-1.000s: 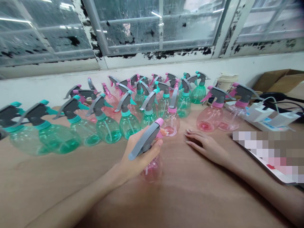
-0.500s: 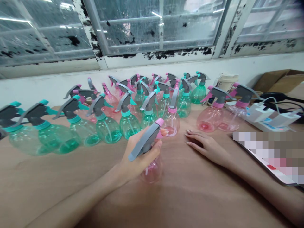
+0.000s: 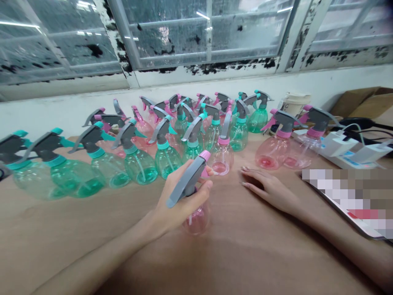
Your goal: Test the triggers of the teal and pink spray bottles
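My left hand (image 3: 175, 196) is wrapped round the neck of a pink spray bottle (image 3: 198, 219) with a grey trigger head and pink nozzle. Its fingers reach the pink trigger, and the bottle's clear pink body shows below them. My right hand (image 3: 272, 188) rests on the table with the fingers stretched out, holding nothing. Just beyond the held bottle stands another pink spray bottle (image 3: 221, 157). A front row of green spray bottles (image 3: 141, 166) runs to the left. Two more pink spray bottles (image 3: 272, 151) stand beyond my right hand.
More pink and green bottles crowd behind the front row, towards the white wall (image 3: 39, 114) under the windows. At the right are a power strip (image 3: 353, 157) with white plugs, a paper cup (image 3: 296, 104), a cardboard box (image 3: 356, 104) and a pixelated flat device (image 3: 350, 205).
Almost nothing differs. The view has shifted very slightly, and both hands keep their places, the left still round the pink bottle.
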{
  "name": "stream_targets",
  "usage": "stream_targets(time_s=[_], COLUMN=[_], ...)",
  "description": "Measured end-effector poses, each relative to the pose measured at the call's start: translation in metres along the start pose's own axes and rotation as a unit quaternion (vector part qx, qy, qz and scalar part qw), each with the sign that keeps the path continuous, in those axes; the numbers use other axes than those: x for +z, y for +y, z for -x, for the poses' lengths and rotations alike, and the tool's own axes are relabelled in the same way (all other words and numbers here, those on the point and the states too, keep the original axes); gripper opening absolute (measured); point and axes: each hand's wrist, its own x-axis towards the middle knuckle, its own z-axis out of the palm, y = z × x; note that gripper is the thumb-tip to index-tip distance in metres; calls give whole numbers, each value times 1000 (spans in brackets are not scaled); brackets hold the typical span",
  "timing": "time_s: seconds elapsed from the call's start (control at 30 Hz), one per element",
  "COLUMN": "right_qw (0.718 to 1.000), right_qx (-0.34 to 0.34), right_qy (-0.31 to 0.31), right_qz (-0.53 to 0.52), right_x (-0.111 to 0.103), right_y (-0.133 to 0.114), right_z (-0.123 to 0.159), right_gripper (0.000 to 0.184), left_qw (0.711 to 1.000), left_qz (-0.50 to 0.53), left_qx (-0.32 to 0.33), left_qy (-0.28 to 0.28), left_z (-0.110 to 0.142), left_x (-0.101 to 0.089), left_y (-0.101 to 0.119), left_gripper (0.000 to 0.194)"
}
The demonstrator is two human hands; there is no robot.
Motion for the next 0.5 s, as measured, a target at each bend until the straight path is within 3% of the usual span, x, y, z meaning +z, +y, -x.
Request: stream_targets(time_s=[0.1, 0.3, 0.5], right_qw=[1000, 1000, 1000], right_qx=[-2, -3, 1], right_qy=[-1, 2, -3], right_qz=[2, -4, 1], right_x=[0, -1, -1], right_y=[0, -1, -1], right_z=[0, 0, 0], right_gripper=[44, 43, 43], left_qw=[1000, 1000, 1000], left_qz=[7, -3, 7], left_qx=[7, 1, 2], left_qy=[-3, -1, 8], left_z=[-2, -2, 0], left_x=[-1, -3, 0], left_y=[3, 4, 3], left_gripper=[9, 19, 13])
